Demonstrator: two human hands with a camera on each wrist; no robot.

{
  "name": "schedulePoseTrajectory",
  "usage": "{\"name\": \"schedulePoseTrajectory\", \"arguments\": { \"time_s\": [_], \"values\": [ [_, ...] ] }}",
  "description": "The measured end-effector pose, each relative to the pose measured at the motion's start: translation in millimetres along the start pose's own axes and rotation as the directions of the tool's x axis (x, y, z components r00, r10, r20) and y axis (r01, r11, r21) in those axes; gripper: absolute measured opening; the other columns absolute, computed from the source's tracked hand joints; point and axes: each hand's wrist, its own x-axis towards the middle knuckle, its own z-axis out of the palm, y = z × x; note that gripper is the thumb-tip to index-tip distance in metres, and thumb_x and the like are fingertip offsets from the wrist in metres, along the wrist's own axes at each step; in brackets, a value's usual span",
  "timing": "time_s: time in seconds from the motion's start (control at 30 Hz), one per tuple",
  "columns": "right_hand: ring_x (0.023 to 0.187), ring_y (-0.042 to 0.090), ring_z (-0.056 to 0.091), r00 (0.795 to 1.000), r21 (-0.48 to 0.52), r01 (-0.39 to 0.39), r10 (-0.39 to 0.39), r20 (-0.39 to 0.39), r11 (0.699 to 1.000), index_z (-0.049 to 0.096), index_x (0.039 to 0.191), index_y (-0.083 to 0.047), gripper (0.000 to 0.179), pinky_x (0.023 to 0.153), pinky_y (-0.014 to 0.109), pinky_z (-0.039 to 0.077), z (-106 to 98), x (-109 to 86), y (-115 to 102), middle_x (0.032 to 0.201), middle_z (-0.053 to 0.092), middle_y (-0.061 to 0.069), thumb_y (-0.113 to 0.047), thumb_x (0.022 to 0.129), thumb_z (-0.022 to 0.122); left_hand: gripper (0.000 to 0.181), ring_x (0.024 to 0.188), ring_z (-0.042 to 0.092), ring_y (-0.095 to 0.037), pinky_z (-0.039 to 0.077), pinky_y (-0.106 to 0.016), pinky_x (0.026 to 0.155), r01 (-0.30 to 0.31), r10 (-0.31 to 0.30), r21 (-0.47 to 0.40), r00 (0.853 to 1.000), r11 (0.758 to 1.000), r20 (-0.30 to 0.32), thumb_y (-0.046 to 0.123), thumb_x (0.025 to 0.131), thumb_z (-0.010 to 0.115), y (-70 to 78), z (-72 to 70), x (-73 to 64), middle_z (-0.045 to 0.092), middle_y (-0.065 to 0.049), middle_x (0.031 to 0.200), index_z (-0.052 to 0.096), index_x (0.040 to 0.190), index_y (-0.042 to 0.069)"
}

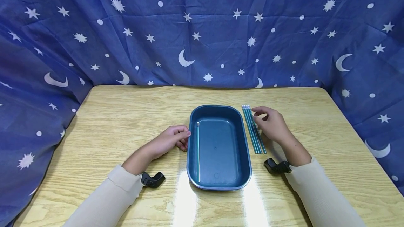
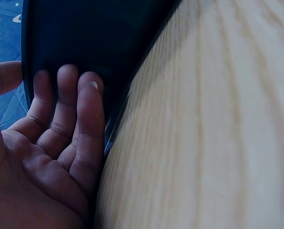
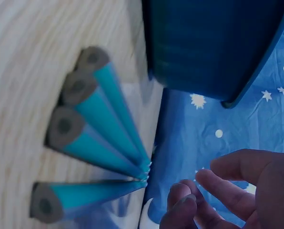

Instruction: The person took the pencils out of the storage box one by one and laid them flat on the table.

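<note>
A dark blue plastic tray (image 1: 217, 150) stands in the middle of the table. Inside it, along the left side, lies one green pencil (image 1: 198, 150), eraser end away from me. My left hand (image 1: 170, 137) rests at the tray's left side, thumb at the rim and relaxed fingers against the outer wall (image 2: 94, 43). Right of the tray, several green pencils (image 1: 252, 129) lie side by side on the table, the rightmost angled apart from the others at its near end. My right hand (image 1: 271, 123) hovers beside their eraser ends, thumb and forefinger apart with nothing between them.
The wooden table (image 1: 126, 104) carries the tray and pencils. A blue curtain (image 1: 221, 52) with white stars and moons hangs behind and at both sides. Black wrist devices (image 1: 153, 179) sit at both sleeve cuffs.
</note>
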Motion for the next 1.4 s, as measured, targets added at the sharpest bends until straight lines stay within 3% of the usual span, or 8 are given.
{"name": "schedulePoseTrajectory", "arguments": {
  "time_s": [0.57,0.83,1.2,1.4],
  "values": [
    [0.076,0.024,0.06,0.997,0.028,0.073,-0.073,-0.032,0.997,0.065,0.128,-0.005,0.031,0.058,0.028,0.05,2,-7.6,-15,0.114,0.065,0.016,-0.015,0.1,0.054,0.024,0.073,0.063,-0.017,0.056,-0.027,0.071,-0.007,0.006,-0.01,1.0,1.0,-0.01,0.022,0.105,0.046,-1.0,1.0,-0.6,0.06,-0.004,0.081,0.055,0.089,0.007],
    [0.082,0.025,0.061,0.993,0.03,0.108,-0.107,-0.039,0.994,0.065,0.128,-0.007,0.032,0.064,0.029,0.051,0,-13.0,-22,0.116,0.066,0.014,-0.023,0.102,0.056,0.025,0.074,0.063,-0.018,0.057,-0.027,0.072,-0.006,0.006,0.0,1.0,1.0,-0.006,0.023,0.106,0.046,-0.9,1.8,-0.1,0.06,-0.004,0.082,0.055,0.09,0.006],
    [0.089,0.027,0.064,0.986,0.021,0.164,-0.162,-0.045,0.986,0.065,0.128,-0.006,0.031,0.07,0.031,0.053,-2,-21.0,-36,0.116,0.067,0.014,-0.019,0.101,0.057,0.025,0.075,0.064,-0.018,0.057,-0.028,0.072,-0.006,0.006,0.004,1.0,1.0,-0.005,0.023,0.106,0.046,2.2,1.8,-0.2,0.061,-0.005,0.082,0.056,0.09,0.006],
    [0.087,0.028,0.063,0.986,0.104,0.164,-0.161,-0.028,0.981,0.065,0.129,-0.01,0.03,0.066,0.027,0.054,-2,-25.8,-45,0.121,0.066,0.013,-0.022,0.103,0.055,0.025,0.075,0.064,-0.018,0.057,-0.027,0.072,-0.007,0.007,0.002,1.0,1.0,-0.005,0.023,0.106,0.046,1.3,1.0,0.1,0.061,-0.005,0.083,0.056,0.09,0.006]
  ]
}}
